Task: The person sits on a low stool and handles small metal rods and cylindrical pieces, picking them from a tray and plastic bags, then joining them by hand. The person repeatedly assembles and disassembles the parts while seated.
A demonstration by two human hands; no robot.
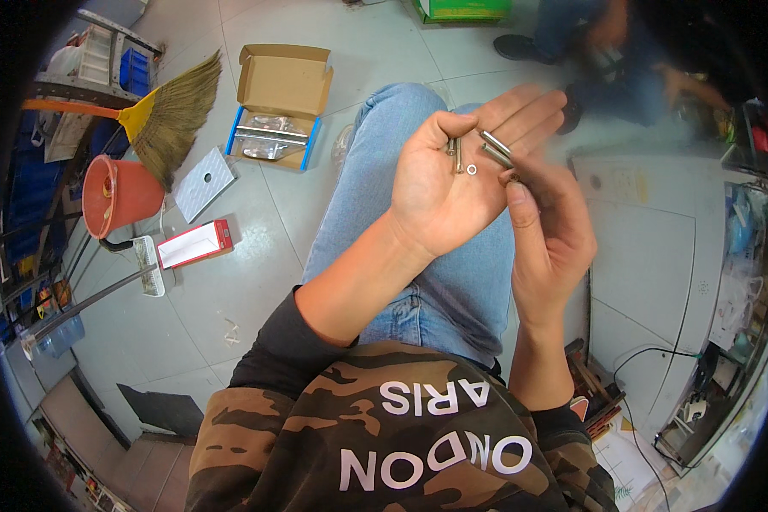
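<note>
My left hand (452, 175) is turned palm up, its fingers stretched out. On its palm, near the thumb, lie thin metal screws (459, 158) and a small ring washer (471, 170). Two short metal cylinders (496, 149) rest across its fingers. Over the edge of that palm, my right hand (550, 226) has its thumb and fingertips closed together beside the cylinders. A small dark thing at its thumb tip is too tiny to name, and the fingers partly hide it. Both hands are above my jeans-clad legs (375, 171).
On the tiled floor to the left lie an open cardboard box (283, 81) with bagged metal parts, a white-and-red box (194, 244) and a square metal plate (203, 185). Beyond them stand an orange bucket (121, 198) and a broom (175, 111). Another person (606, 51) is at the far right.
</note>
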